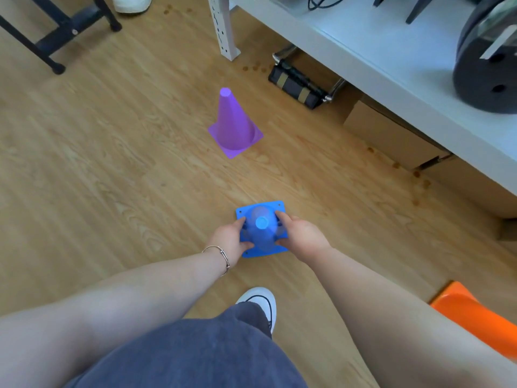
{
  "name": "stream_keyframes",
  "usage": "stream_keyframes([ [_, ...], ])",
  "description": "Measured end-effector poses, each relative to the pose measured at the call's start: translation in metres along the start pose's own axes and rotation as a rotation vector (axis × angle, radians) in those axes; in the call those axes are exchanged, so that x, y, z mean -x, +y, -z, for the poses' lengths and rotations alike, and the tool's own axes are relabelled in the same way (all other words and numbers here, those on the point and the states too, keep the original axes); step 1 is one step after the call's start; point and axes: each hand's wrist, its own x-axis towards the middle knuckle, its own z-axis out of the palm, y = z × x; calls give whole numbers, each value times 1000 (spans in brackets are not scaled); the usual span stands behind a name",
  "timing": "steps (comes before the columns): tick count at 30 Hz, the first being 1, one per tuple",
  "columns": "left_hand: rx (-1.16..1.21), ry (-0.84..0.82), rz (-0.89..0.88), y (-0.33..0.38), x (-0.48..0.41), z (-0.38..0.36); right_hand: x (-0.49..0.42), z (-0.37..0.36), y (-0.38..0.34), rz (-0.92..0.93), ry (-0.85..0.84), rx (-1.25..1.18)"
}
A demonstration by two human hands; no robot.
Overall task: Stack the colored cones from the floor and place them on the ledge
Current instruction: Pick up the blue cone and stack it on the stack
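A blue cone (262, 224) stands upright on the wooden floor right below me, seen from above. My left hand (230, 240) grips its left side and my right hand (302, 236) grips its right side, fingers wrapped around the cone body above the square base. Farther ahead a purple cone (233, 124) stands alone on the floor, untouched. An orange cone (472, 317) shows partly at the lower right, behind my right forearm. The pale ledge (377, 51) runs along the upper right.
A black helmet-like object (486, 57) and cables sit on the ledge. Under it lie cardboard boxes (391, 133) and a black folded item (299, 82). A white perforated leg (223, 26) stands ahead, a black frame (56, 32) at upper left. My white shoe (260, 301) is below the blue cone.
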Motion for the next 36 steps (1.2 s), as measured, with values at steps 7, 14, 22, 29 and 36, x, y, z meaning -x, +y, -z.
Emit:
stream_keyframes([
  [7,101,36,-187,51,9,4,53,25,48,-8,209,-139],
  [14,107,30,-404,151,34,13,133,67,100,-77,433,-261],
  [22,19,-26,-572,253,77,6,230,94,147,-130,614,-392],
  [29,-76,-64,-694,311,117,-29,309,93,183,-226,684,-410],
  [36,-117,-133,-798,373,152,-94,382,70,221,-400,760,-595],
])
